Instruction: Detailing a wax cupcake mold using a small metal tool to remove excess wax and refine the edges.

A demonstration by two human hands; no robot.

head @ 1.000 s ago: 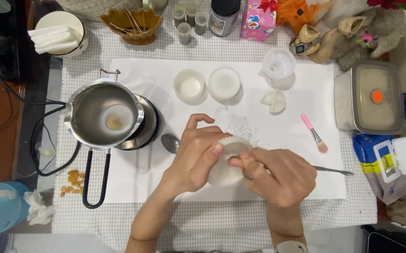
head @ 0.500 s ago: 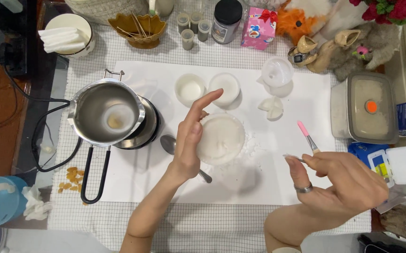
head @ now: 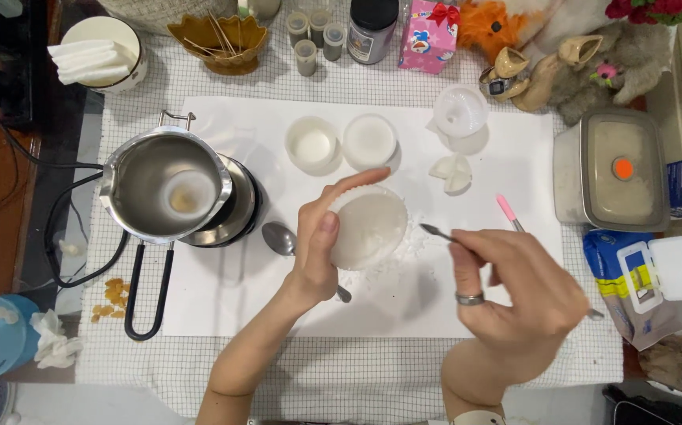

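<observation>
Head camera, looking down: the left hand (head: 321,252) has its fingers curled around the rim of one round white wax disc (head: 368,228), tilted up on one white paper sheet (head: 223,307). Just right of the disc, the right hand (head: 514,295) pinches one thin metal tool (head: 438,233) between closed fingertips. Two small white cups (head: 311,145) stand behind the disc, one steel pot (head: 168,189) to its left, one spoon (head: 280,238) and one pink-handled brush (head: 508,211) nearby.
</observation>
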